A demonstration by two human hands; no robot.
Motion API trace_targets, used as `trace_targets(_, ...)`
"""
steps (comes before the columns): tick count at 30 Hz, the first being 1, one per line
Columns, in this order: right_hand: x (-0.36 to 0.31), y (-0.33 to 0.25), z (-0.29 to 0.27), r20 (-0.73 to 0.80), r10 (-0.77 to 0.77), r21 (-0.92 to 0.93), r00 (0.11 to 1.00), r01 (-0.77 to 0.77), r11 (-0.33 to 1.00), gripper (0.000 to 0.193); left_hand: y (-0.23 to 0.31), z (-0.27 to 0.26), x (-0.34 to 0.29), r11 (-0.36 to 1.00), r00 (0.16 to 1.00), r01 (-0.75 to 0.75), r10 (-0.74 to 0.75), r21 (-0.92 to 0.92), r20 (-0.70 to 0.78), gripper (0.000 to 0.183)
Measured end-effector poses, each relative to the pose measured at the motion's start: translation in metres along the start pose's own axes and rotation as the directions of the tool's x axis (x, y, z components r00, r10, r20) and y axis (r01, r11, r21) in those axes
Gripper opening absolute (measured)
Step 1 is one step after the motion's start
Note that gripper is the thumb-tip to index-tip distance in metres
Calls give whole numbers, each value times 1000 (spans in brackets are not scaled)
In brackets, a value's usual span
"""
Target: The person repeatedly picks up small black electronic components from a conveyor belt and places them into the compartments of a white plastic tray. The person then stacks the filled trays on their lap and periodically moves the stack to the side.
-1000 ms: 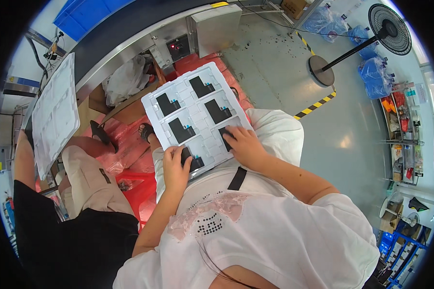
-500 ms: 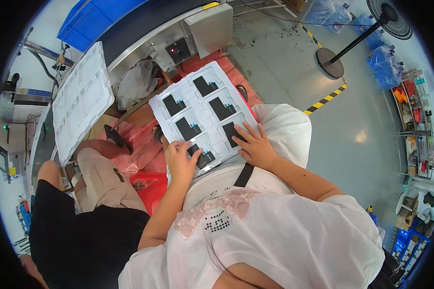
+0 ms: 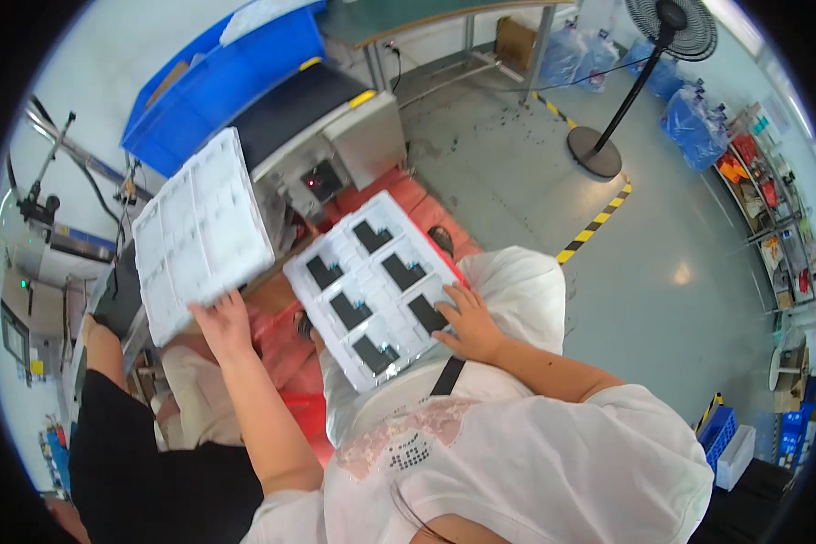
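Observation:
A white moulded plastic tray (image 3: 372, 272) lies tilted across my lap. Its recesses hold several flat black pieces, each roughly L-shaped with a small blue mark, such as the black piece (image 3: 374, 354) nearest me. My right hand (image 3: 473, 326) rests at the tray's right edge with fingers spread, close to another black piece (image 3: 426, 315). To the left stands a second white tray (image 3: 204, 236), whose recesses look pale and blurred. My left hand (image 3: 225, 325) is at that tray's lower edge, fingertips against it; blur hides whether they grip.
Beyond the trays are a dark conveyor belt (image 3: 290, 107) and a blue bin (image 3: 218, 95). A person in a black top (image 3: 159, 480) sits close on my left. A standing fan (image 3: 598, 150), floor tape (image 3: 598, 218) and loaded shelves (image 3: 771, 218) are to the right.
My left hand has left the nearest black piece in the lap tray and moved left to the second tray's lower edge. My right hand stays at the lap tray. The view has shifted.

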State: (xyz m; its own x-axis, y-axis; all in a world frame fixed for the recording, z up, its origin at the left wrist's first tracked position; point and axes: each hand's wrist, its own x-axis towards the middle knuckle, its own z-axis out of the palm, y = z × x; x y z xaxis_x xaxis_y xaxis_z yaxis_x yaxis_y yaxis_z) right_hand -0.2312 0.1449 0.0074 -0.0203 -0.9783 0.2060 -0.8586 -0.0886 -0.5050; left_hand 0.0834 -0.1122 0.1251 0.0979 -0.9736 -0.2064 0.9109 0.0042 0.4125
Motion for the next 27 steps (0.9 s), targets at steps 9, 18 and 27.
trace_targets(9, 12, 11, 7, -347, 220, 236, 912, -142, 961, 47, -17, -157, -125, 834, 976, 213, -201, 509, -80, 51)
trace_targets(18, 69, 21, 16, -42, 382, 260, 923, -359, 896, 58, -59, -172, -75, 100, 990, 108, -98, 989, -98, 21)
trace_targets(27, 59, 3, -21, 292, 536, -91, 792, -535, 840, 70, -87, -166, -52, 8, 983, 94, -157, 996, -91, 27)
